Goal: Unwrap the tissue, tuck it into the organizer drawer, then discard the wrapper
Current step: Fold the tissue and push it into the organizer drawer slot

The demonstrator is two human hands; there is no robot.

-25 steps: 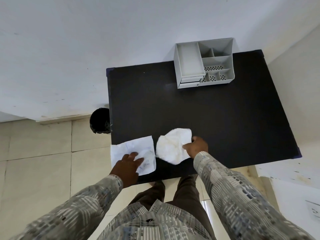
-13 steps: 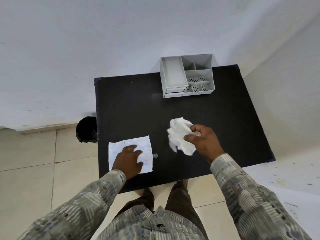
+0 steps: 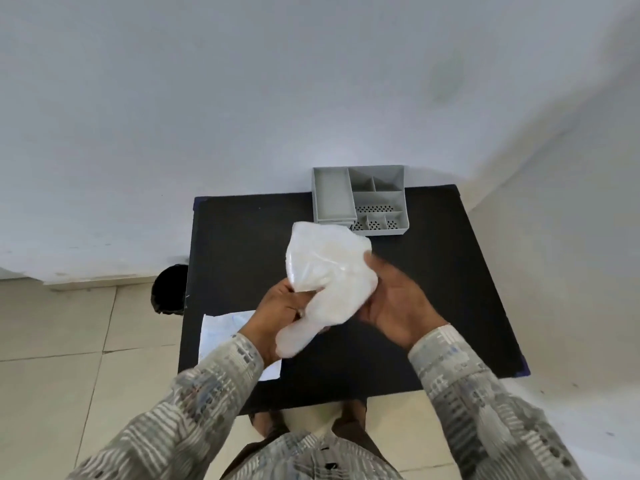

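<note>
I hold the white tissue [image 3: 329,271] up off the black surface [image 3: 433,306] with both hands, in front of me and above the middle of it. My left hand [image 3: 277,313] has its grip closed on the tissue's lower left edge, fingers pinched into the crumpled paper. My right hand [image 3: 398,306] is at the tissue's right side, its fingers blurred, with the palm turned up and the thumb against the paper; the grip there is only loosely curled round it, not clenched. The tissue is bunched and hangs between the two hands, its lower end drooping over my left wrist. The flat white wrapper [image 3: 221,330] lies on the near left part of the surface, partly under my left sleeve. The grey organizer [image 3: 360,199] stands at the far edge, against the wall. A dark bin [image 3: 169,289] stands on the floor just beside the surface's left side.
</note>
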